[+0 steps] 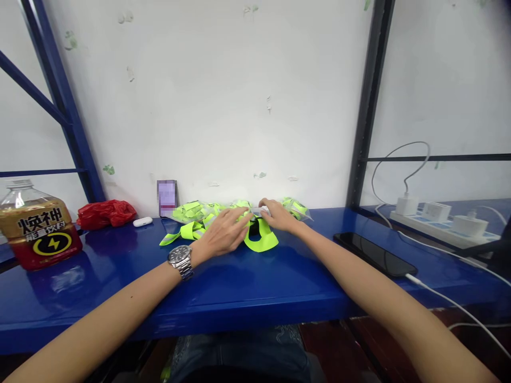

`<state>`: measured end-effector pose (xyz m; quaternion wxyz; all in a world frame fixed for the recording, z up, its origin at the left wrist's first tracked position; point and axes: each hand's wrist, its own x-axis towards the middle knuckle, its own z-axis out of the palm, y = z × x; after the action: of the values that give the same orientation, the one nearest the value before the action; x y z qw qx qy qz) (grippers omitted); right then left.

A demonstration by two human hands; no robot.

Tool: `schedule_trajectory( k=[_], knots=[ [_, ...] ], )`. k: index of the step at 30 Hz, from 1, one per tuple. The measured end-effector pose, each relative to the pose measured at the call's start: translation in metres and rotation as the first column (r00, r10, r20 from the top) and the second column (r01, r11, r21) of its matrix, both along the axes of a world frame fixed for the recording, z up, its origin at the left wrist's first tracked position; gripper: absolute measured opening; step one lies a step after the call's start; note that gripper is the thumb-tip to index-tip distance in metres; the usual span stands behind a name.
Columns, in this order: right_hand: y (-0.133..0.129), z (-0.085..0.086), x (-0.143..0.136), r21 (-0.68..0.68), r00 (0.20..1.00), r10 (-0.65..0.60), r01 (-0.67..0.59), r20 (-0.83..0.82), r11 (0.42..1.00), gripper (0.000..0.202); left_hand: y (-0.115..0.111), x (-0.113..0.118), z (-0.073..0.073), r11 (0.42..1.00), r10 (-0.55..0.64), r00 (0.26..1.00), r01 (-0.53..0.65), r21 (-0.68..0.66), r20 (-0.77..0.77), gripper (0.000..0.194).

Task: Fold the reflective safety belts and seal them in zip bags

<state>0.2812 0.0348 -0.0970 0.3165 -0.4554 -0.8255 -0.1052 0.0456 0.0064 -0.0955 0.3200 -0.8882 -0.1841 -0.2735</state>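
Observation:
My left hand (pixel 227 232), with a steel watch at the wrist, lies over a neon-yellow reflective strap (pixel 191 231); its fingers are stretched out to the right. To its right, my right hand (pixel 278 215) has its thumb and fingers curled round the edge of what looks like a clear plastic bag (pixel 264 210). A loose yellow loop (pixel 261 243) with a dark patch inside hangs toward the table's front between the hands. Behind them lie several clear bags of folded yellow strapping (pixel 191 211), and another such bag (pixel 294 207) sits beyond my right hand.
On the blue table (pixel 247 290), a large drink bottle (pixel 38 226), red plastic bag (pixel 107 214), white earbud case (pixel 142 221) and propped phone (pixel 167 198) stand left. At right lie a black phone (pixel 375 254) with a white cable and a power strip (pixel 443 226). A white wall rises behind.

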Motion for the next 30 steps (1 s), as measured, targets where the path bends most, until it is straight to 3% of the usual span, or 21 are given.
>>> schedule_trajectory(
  k=[3, 6, 9, 13, 17, 21, 26, 30],
  knots=[
    [-0.010, -0.002, -0.010, 0.025, 0.986, 0.133, -0.137, 0.105, 0.990, 0.029, -0.005, 0.009, -0.003, 0.998, -0.023, 0.990, 0.015, -0.056, -0.142, 0.034],
    [-0.020, -0.004, -0.016, -0.108, 0.967, 0.182, -0.165, 0.176, 0.980, 0.038, -0.001, 0.003, -0.006, 0.998, 0.013, 0.981, -0.023, -0.052, -0.193, 0.033],
    [-0.027, -0.003, -0.022, -0.213, 0.956, 0.256, -0.222, 0.146, 0.951, 0.040, 0.001, -0.004, -0.007, 0.996, 0.076, 0.988, -0.082, -0.036, -0.138, 0.033],
    [-0.030, 0.000, -0.033, -0.230, 0.958, 0.270, -0.243, 0.094, 0.942, 0.028, 0.000, -0.005, -0.008, 0.990, 0.134, 0.989, -0.136, -0.037, -0.058, 0.028],
    [-0.026, 0.001, -0.035, -0.250, 0.973, 0.231, -0.226, -0.011, 0.942, 0.018, 0.001, -0.007, -0.010, 0.980, 0.182, 0.983, -0.182, -0.078, -0.008, 0.026],
    [-0.021, 0.003, -0.029, -0.286, 0.961, 0.176, -0.233, -0.213, 0.929, 0.017, 0.003, -0.011, -0.010, 0.970, 0.209, 0.977, -0.202, -0.138, 0.037, 0.045],
    [-0.022, 0.006, -0.024, -0.420, 0.858, 0.114, -0.356, -0.501, 0.835, 0.027, 0.006, -0.013, -0.012, 0.962, 0.232, 0.972, -0.225, -0.152, 0.028, 0.071],
    [-0.025, 0.006, -0.026, -0.421, 0.847, 0.163, -0.407, -0.506, 0.810, 0.023, 0.008, -0.013, -0.013, 0.962, 0.243, 0.969, -0.236, -0.136, 0.037, 0.070]
  ],
)
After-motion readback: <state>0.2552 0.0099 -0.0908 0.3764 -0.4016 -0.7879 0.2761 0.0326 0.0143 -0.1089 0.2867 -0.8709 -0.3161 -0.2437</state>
